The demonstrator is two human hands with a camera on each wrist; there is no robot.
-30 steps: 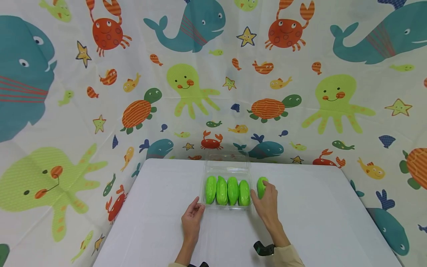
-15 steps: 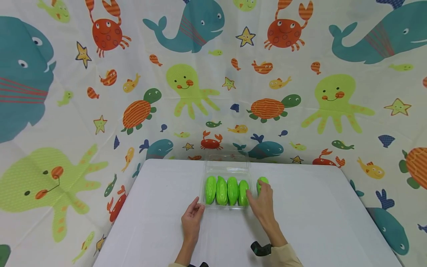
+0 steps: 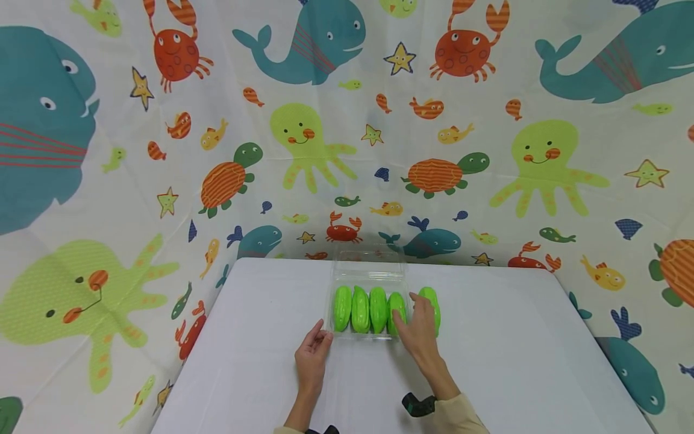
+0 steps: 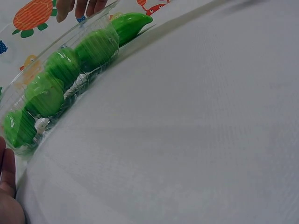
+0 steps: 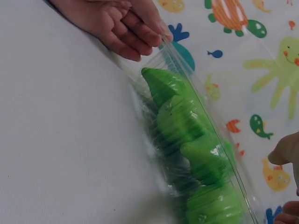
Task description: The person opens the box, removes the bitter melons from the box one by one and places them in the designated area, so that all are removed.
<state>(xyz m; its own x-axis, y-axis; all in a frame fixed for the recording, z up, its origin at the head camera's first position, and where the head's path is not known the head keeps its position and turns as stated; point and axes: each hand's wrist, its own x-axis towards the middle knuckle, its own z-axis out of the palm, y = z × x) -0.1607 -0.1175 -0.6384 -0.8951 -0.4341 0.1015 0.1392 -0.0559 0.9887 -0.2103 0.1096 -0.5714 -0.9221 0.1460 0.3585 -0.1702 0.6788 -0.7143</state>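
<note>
Several glossy green cucumber-shaped pieces (image 3: 378, 310) lie side by side in a clear plastic box (image 3: 370, 277) with its hinged lid raised at the back. Another green piece (image 3: 432, 306) rests on the table, just right of the box. My left hand (image 3: 312, 355) holds the box at its front left corner, thumb at the rim and fingers bent beside the wall. Fingers spread and holding nothing, my right hand (image 3: 420, 334) is between the loose piece and the box, its thumb overlapping the rightmost piece inside. Only part of this hand (image 5: 288, 154) shows in the right wrist view.
A white table (image 3: 260, 319) carries everything. Behind and beside it hangs a cloth (image 3: 352, 126) printed with sea animals. Dark straps (image 3: 418, 404) are worn on the wrists.
My right hand has moved left from the loose green piece toward the box, so more of that piece shows. The left hand has stayed at the box's corner.
</note>
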